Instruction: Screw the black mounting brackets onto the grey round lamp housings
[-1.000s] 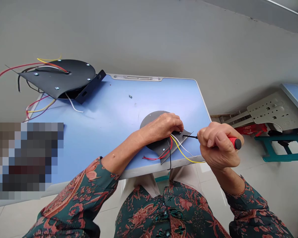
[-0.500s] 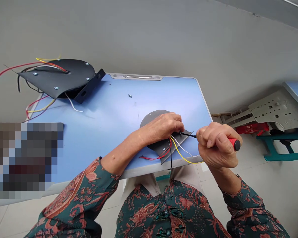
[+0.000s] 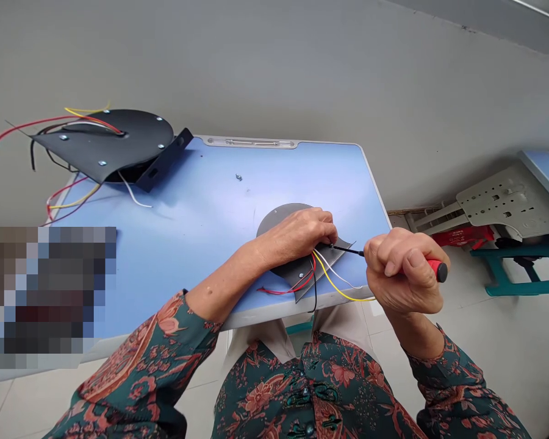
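Note:
My right hand (image 3: 405, 268) is wrapped round a screwdriver with a red handle (image 3: 434, 268) and black end cap. Its dark shaft points left, with the tip at a small screw (image 3: 332, 246) on a black teardrop-shaped plate (image 3: 279, 221). Over that plate lies my left hand (image 3: 302, 231), its fingers bent and closed on the plate beside the screwdriver tip; the fingertips are partly hidden. Red, black, yellow (image 3: 333, 286) and white wires come out of the plate towards the table's front edge. Another screw head (image 3: 301, 275) shows near the plate's lower corner.
At the table's back left sits a similar black assembly (image 3: 137, 131) with screws, a bracket and loose wires. A few small screws (image 3: 238, 177) lie on the blue tabletop (image 3: 187, 256). A blurred-out patch covers the left edge. A teal stool (image 3: 503, 274) stands at right.
My right hand and the screwdriver have shifted slightly right, with the screw now showing at the tip. My left hand stays on the plate, almost unmoved.

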Demonstrator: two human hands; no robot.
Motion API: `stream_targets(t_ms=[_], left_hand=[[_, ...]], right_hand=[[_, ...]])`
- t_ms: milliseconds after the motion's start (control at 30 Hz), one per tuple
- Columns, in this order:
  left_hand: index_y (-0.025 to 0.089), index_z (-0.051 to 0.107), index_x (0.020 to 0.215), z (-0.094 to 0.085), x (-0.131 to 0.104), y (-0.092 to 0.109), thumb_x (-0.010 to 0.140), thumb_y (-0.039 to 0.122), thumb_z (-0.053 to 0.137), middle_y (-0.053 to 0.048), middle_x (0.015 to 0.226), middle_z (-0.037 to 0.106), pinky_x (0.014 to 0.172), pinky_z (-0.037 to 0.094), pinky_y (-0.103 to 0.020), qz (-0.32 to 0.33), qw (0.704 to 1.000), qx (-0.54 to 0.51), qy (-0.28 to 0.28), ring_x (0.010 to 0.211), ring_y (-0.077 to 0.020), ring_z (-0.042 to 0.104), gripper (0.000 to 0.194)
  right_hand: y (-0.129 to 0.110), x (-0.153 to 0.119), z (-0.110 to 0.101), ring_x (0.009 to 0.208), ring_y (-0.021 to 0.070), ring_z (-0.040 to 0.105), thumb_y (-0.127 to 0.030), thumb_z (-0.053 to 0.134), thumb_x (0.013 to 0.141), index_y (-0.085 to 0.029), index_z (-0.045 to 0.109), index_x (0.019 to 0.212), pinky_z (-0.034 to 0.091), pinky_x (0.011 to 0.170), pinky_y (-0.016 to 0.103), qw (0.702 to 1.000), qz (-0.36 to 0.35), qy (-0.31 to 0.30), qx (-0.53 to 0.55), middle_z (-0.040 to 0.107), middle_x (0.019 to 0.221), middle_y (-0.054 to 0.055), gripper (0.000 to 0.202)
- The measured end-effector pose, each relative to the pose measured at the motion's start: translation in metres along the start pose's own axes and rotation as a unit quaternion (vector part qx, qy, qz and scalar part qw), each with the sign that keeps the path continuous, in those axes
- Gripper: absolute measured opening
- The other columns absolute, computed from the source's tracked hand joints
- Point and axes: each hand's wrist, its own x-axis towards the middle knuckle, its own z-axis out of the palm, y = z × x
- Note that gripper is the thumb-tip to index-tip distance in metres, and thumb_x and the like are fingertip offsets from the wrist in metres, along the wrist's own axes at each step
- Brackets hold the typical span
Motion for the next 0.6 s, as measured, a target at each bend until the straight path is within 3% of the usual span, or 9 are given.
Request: stream_targets(t_ms=[267, 333, 400, 500, 600], left_hand=[[0.016, 0.074, 0.092, 0.001, -0.001, 0.0, 0.098, 0.008, 0.054, -0.006, 0.09, 0.071, 0.071, 0.048, -0.029, -0.012, 1.0, -0.004, -0.009, 0.081, -0.0168, 0.061, 0.022], [0.015, 0.073, 0.092, 0.001, -0.001, 0.001, 0.098, 0.007, 0.054, -0.007, 0.09, 0.071, 0.071, 0.048, -0.029, -0.016, 1.0, -0.004, -0.013, 0.081, -0.0171, 0.06, 0.021], [0.015, 0.073, 0.092, 0.001, -0.001, 0.001, 0.097, 0.007, 0.054, -0.007, 0.09, 0.07, 0.071, 0.047, -0.029, -0.014, 1.0, -0.004, -0.014, 0.081, -0.0171, 0.06, 0.021], [0.015, 0.072, 0.092, 0.001, -0.001, 0.001, 0.098, 0.007, 0.053, -0.006, 0.089, 0.07, 0.071, 0.048, -0.029, -0.01, 1.0, -0.007, -0.009, 0.081, -0.0165, 0.06, 0.022], [0.015, 0.072, 0.092, 0.002, -0.002, 0.0, 0.098, 0.008, 0.053, -0.006, 0.089, 0.071, 0.072, 0.049, -0.029, -0.01, 1.0, -0.01, -0.007, 0.082, -0.0162, 0.061, 0.021]], right_hand=[[0.007, -0.012, -0.006, 0.039, 0.0068, 0.032, -0.024, 0.06, 0.089, -0.019, 0.063, 0.065, 0.026, 0.039, 0.022, 0.999, -0.018, 0.034, -0.01, 0.039, 0.054, -0.005, 0.024], [0.004, -0.016, -0.01, 0.041, 0.0087, 0.042, -0.025, 0.058, 0.089, -0.021, 0.069, 0.072, 0.032, 0.04, 0.024, 0.998, -0.004, 0.051, -0.038, 0.045, 0.06, -0.004, 0.02], [-0.002, -0.02, -0.015, 0.053, 0.0144, 0.059, -0.028, 0.058, 0.09, -0.022, 0.073, 0.082, 0.047, 0.048, 0.031, 0.994, 0.014, 0.056, -0.088, 0.055, 0.068, -0.001, 0.019], [-0.02, -0.024, -0.025, 0.081, 0.0215, 0.071, -0.035, 0.058, 0.095, -0.022, 0.077, 0.091, 0.057, 0.071, 0.038, 0.968, 0.072, 0.038, -0.238, 0.07, 0.086, 0.005, 0.023], [-0.037, -0.032, -0.036, 0.069, 0.0165, 0.067, -0.039, 0.058, 0.1, -0.021, 0.078, 0.098, 0.053, 0.061, 0.031, 0.925, 0.186, -0.013, -0.332, 0.073, 0.083, 0.004, 0.027]])
